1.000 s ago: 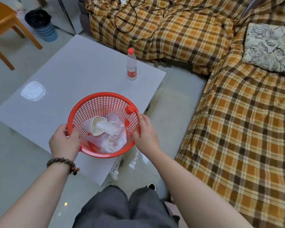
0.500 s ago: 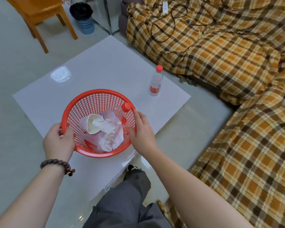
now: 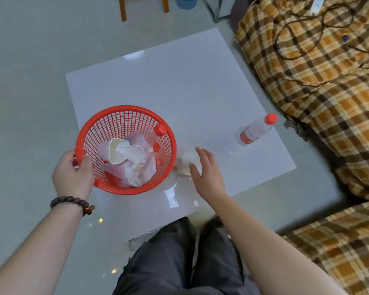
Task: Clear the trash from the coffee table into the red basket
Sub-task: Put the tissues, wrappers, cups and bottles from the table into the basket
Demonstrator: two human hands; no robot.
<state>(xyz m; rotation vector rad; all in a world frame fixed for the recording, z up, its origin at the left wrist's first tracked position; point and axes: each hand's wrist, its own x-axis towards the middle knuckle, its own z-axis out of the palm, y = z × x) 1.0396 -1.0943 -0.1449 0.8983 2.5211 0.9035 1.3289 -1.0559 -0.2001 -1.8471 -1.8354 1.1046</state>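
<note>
A plaid-covered sofa (image 3: 320,86) is flanking the pale glossy floor (image 3: 26,81); wooden chair legs (image 3: 122,7) are standing at the far edge.

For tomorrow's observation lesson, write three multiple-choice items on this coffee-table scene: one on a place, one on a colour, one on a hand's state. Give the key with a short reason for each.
1. Where does the clear plastic bottle with the red cap stand?
A. on the white coffee table, right of the red mesh plastic basket
B. inside that basket
C. on the floor

2. What colour is the cap of that standing bottle?
A. blue
B. red
C. white

3. How is the right hand?
A. gripping the basket rim
B. pinching the bottle
C. open, holding nothing

Key: 1 A, the bottle stands upright on the tabletop near its right edge, apart from the basket. 2 B, the cap is plainly red. 3 C, its fingers are spread beside the basket, while the left hand grips the rim.
</note>
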